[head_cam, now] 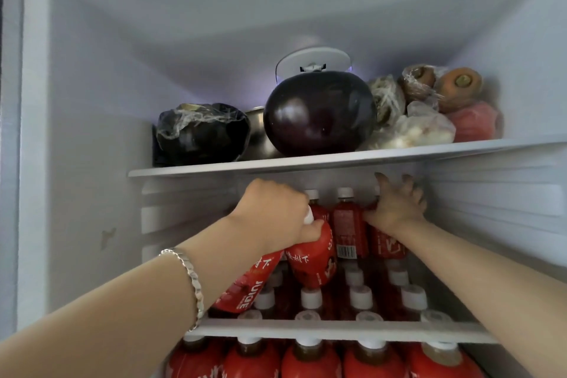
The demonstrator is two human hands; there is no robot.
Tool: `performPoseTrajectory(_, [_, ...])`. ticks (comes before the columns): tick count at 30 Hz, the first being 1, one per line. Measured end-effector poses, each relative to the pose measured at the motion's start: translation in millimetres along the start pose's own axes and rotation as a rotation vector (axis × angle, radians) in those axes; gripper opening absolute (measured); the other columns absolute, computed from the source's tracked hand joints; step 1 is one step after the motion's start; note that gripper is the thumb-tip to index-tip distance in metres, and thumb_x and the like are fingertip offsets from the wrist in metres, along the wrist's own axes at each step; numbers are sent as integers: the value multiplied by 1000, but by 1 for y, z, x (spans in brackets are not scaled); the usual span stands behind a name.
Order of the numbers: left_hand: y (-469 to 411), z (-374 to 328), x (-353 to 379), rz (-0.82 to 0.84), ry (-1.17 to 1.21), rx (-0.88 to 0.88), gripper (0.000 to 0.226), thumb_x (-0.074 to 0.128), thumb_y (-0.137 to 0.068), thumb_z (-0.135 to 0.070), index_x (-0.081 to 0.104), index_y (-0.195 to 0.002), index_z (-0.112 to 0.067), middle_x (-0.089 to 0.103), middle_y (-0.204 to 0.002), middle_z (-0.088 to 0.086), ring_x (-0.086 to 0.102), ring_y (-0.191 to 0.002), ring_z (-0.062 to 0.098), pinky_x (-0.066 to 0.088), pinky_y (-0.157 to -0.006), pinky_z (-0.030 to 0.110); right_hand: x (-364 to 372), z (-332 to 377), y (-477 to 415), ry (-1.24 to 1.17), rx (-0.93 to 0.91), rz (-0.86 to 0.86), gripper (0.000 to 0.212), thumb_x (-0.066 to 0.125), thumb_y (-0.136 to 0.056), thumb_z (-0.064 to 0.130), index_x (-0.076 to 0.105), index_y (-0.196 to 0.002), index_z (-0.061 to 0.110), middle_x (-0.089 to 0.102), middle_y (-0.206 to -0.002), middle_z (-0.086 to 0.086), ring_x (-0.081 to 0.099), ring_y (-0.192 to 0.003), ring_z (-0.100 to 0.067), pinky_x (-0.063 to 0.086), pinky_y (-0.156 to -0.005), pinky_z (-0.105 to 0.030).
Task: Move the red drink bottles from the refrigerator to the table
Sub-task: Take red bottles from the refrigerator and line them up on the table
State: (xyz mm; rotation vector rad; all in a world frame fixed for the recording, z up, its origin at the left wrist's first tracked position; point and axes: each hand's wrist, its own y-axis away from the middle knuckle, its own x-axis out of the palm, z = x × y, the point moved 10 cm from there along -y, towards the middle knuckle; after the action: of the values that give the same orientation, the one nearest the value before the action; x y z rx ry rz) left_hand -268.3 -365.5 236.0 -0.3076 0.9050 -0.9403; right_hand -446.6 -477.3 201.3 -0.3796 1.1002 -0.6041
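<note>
Reaching into the refrigerator [76,132], you've got little headroom: both hands sit just under the upper shelf [306,163]. Left hand [276,215] fingers clamp two tilted red bottles [311,258] near the necks. Right hand [395,209] fingers wrap an upright bottle [385,244]. Capped bottles [360,298] pack the middle shelf [337,330] tight. Left fingertips hidden behind the hand.

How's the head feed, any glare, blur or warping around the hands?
Head view: wide-angle warp skews the upper shelf edge; bluish lamp glow behind the eggplant; left hand and its two tilted bottles sharp, labels legible; right hand, gripping a rear bottle, shadowed and softer.
</note>
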Motion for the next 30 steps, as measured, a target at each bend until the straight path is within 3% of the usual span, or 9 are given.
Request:
performPoseTrajectory(3, [3, -3, 0, -11, 23, -5, 48, 36, -91, -57, 57, -101, -15, 65, -102, 4, 60, -97, 26, 29, -69, 29, 30, -13, -19, -257, 74, 145, 96, 70, -75, 50, 9, -148, 36, 26, -146, -25, 29, -136, -38, 31, -111, -43])
performPoseTrajectory(6, [2, -5, -3, -20, 32, 7, 49, 35, -91, -58, 56, -101, -15, 65, -103, 4, 61, -96, 27, 30, -68, 29, 29, -21, -25, -376, 91, 138, 101, 78, -71, 42, 15, -148, 27, 31, -143, -20, 40, -130, -34, 37, -107, -36])
performPoseTrajectory(10, [2, -10, -8, -42, 15, 33, 47, 36, -90, -57, 55, -98, -15, 65, -101, 4, 62, -91, 27, 30, -65, 28, 20, -38, -18, -256, 188, 124, 104, 85, -61, 40, 29, -141, 4, 38, -142, -18, 39, -132, -31, 37, -106, -33])
performPoseTrajectory(12, [6, -19, -9, -50, 21, 58, 44, 37, -91, -54, 55, -97, -14, 65, -99, 4, 62, -89, 28, 26, -56, 27, 20, -41, -11, -231, 215, 95, 93, 84, -58, 45, 41, -131, 7, 47, -135, -17, 44, -127, -31, 41, -103, -35])
performPoseTrajectory(14, [10, -27, -10, -41, 13, 93, 43, 36, -92, -51, 55, -98, -13, 66, -97, 6, 62, -88, 29, 14, -48, 25, 18, -37, 1, -334, 232, 65, 87, 85, -58, 33, 40, -129, 9, 51, -130, -18, 48, -123, -32, 44, -100, -35])
performPoseTrajectory(17, [18, -28, -14, -45, 3, 139, 42, 35, -93, -48, 54, -101, -12, 66, -94, 5, 62, -84, 28, 7, -48, 25, -2, -19, 28, -402, 179, -14, 78, 83, -63, 20, 40, -128, 11, 57, -123, -17, 55, -116, -32, 46, -93, -34])
performPoseTrajectory(22, [46, -21, -27, -95, 47, 175, 35, 34, -93, -46, 47, -91, -14, 65, -90, 1, 62, -79, 26, 11, -47, 25, -38, 24, 107, -191, -2, -59, 73, 79, -64, 27, 43, -126, 21, 52, -120, -13, 56, -108, -34, 45, -85, -36])
performPoseTrajectory(26, [70, 12, -60, -165, 136, 63, 32, 38, -92, -47, 51, -95, -18, 62, -85, 1, 62, -83, 25, 22, -49, 26, -73, 56, 161, -13, -117, -43, 76, 79, -63, 32, 39, -128, 24, 50, -119, -9, 58, -101, -34, 47, -80, -37])
performPoseTrajectory(30, [101, 47, -92, -159, 226, -86, 40, 39, -91, -50, 42, -72, -15, 58, -80, 0, 61, -89, 23, 30, -61, 27, -103, 85, 202, -51, -146, -75, 79, 79, -63, 37, 38, -129, 26, 51, -120, -6, 57, -105, -31, 43, -78, -34])
